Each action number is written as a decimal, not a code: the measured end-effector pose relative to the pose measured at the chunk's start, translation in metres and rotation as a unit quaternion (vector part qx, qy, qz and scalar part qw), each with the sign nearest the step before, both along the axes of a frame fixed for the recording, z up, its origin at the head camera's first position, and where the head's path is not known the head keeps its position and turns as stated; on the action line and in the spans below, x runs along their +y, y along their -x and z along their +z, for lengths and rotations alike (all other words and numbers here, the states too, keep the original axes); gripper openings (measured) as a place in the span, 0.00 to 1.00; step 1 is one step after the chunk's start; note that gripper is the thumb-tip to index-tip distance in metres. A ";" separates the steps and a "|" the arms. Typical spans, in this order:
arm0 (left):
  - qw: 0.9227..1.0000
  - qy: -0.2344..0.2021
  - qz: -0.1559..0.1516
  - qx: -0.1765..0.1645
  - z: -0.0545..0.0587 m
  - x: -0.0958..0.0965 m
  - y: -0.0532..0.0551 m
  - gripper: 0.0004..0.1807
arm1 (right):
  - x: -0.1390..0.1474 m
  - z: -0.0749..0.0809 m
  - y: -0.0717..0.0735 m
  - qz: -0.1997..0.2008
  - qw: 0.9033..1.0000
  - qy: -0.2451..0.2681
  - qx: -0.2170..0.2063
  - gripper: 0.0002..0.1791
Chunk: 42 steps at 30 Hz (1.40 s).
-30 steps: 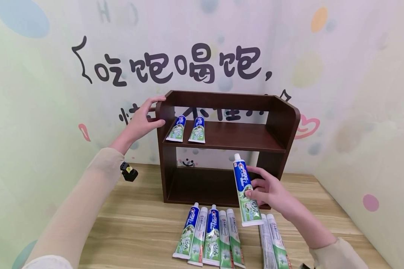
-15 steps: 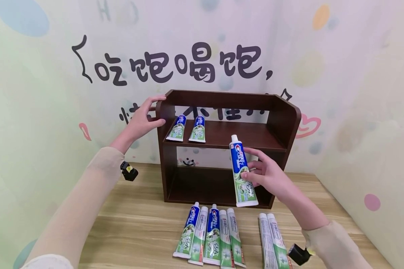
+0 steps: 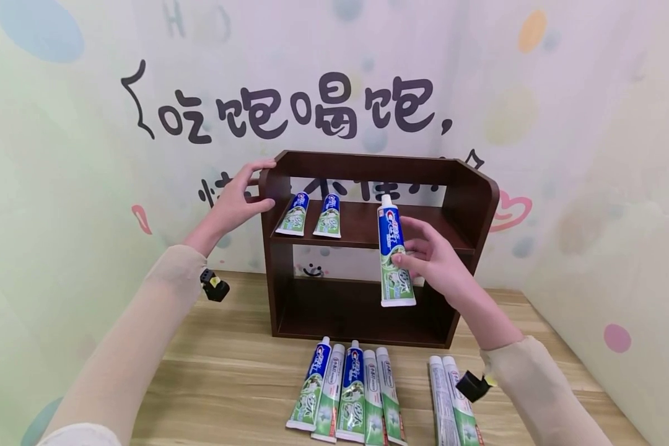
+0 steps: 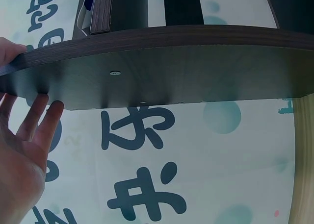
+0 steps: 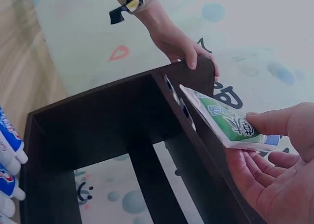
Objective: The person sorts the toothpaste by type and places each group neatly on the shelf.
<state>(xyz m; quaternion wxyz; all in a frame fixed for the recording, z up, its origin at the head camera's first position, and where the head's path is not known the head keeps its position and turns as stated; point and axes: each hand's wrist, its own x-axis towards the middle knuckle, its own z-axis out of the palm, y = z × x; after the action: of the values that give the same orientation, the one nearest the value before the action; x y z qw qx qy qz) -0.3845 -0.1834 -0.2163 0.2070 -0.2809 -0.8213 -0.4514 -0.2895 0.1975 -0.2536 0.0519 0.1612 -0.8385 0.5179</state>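
A dark brown two-tier shelf (image 3: 362,337) stands on the table. At its upper left, my left hand (image 3: 236,201) holds the side panel (image 4: 186,74) by its edge, thumb on one side and fingers on the other. My right hand (image 3: 437,257) pinches a blue-and-green toothpaste tube (image 3: 394,254) between thumb and fingers, cap up, in front of the upper tier's right half. The right wrist view shows the tube's (image 5: 223,118) green crimped end toward the camera. Two matching toothpaste tubes, a left one (image 3: 294,214) and a right one (image 3: 329,215), lie on the upper tier's left.
On the wooden table (image 3: 217,371) before the shelf lie several toothpaste tubes (image 3: 352,390), some blue and green, some white and green. Two more white-and-green tubes (image 3: 451,396) lie to the right. A printed wall (image 3: 362,49) rises close behind the shelf.
My right hand has raised the toothpaste tube from near the table, up and slightly left, to the upper tier's height. My left hand has stayed on the shelf's side panel.
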 end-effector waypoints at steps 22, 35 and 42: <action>1.000 0.002 0.001 0.009 -0.002 -0.002 0.008 0.37 | -0.024 0.036 0.054 -0.049 0.995 0.086 0.011 0.42; 1.000 0.004 0.000 0.009 -0.004 -0.002 0.006 0.36 | -0.035 0.033 0.082 -0.023 0.989 0.147 0.007 0.29; 1.000 0.005 0.005 0.005 0.001 0.001 -0.001 0.37 | -0.034 0.034 0.097 -0.006 0.991 0.130 -0.002 0.30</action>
<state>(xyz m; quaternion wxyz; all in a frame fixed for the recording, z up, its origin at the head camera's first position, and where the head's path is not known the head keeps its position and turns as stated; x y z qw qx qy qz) -0.3838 -0.1821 -0.2154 0.2117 -0.2797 -0.8239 -0.4452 -0.3860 0.1639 -0.2200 0.0738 0.1464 -0.7649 0.6229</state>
